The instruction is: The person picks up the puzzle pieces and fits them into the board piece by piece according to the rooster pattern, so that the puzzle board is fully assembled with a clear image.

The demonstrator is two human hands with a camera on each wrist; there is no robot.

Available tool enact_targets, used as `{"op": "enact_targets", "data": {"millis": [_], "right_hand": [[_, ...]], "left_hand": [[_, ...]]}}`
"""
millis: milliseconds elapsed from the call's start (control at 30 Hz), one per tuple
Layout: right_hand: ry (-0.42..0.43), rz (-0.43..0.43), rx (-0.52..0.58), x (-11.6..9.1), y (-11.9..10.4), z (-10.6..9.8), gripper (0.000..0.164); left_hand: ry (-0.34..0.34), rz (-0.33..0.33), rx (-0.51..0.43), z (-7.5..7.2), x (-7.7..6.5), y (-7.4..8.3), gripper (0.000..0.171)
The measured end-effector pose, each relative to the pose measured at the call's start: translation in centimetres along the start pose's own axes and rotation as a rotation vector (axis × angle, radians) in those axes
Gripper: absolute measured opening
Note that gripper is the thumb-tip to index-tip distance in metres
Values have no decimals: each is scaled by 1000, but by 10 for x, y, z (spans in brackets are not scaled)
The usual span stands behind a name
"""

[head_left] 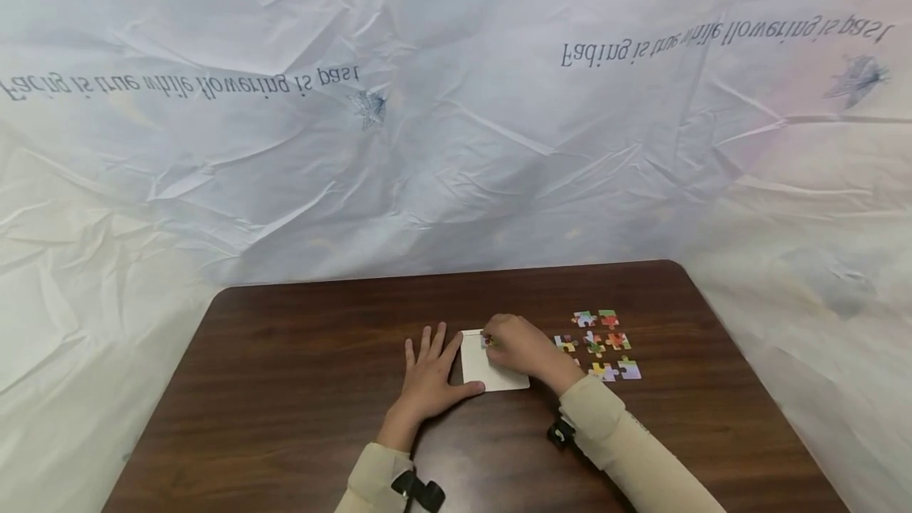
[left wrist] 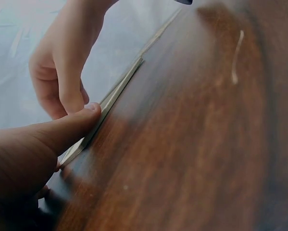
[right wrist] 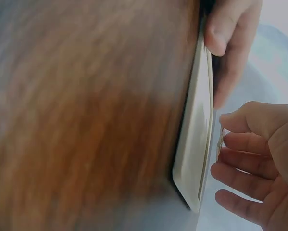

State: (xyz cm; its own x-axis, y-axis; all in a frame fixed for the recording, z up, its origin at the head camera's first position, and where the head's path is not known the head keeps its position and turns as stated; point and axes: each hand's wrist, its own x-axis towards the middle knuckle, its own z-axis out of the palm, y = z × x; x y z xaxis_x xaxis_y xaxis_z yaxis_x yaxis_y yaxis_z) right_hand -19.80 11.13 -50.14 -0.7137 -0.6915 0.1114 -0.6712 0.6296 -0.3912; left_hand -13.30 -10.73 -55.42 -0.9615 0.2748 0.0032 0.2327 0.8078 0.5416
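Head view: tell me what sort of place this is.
Probably a makeshift, curtained-off tabletop workspace: creased printed sheeting surrounds the wood-grain table behind and at both sides, and jigsaw pieces lie on it.

A dark brown, wood-grained table (head_left: 299,394) with a glossy top and rounded far corners carries a thin, white, four-sided board (head_left: 473,362) with a raised rim, lying flat. Right of the board, flat, multicoloured jigsaw pieces (head_left: 594,343) lie in a loose cluster. A red-and-green piece (head_left: 609,317) sits slightly beyond the level of the board's far edge; a mostly lilac piece (head_left: 630,369) lies level with the board's near half.
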Motion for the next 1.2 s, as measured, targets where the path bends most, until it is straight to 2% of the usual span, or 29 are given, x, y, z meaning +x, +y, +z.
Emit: {"op": "enact_targets", "data": {"millis": [333,467,600,733,1200], "right_hand": [[-3,-6,-6,4,-3,2,17],[-11,-3,-2,7,-3,5,16],[-22,-18,-55,11,-4,10,14],[-24,8,-101,13,-5,12,12],[-51,60,37,15,-11,11,13]], "left_hand": [[5,31,7,-3,7,1,101],[0,20,-5,-4,5,2,101],[0,-1,-4,-3,2,1,101],[12,4,-7,-3,2,1,100],[-3,0,-42,-3,1,0,101]]}}
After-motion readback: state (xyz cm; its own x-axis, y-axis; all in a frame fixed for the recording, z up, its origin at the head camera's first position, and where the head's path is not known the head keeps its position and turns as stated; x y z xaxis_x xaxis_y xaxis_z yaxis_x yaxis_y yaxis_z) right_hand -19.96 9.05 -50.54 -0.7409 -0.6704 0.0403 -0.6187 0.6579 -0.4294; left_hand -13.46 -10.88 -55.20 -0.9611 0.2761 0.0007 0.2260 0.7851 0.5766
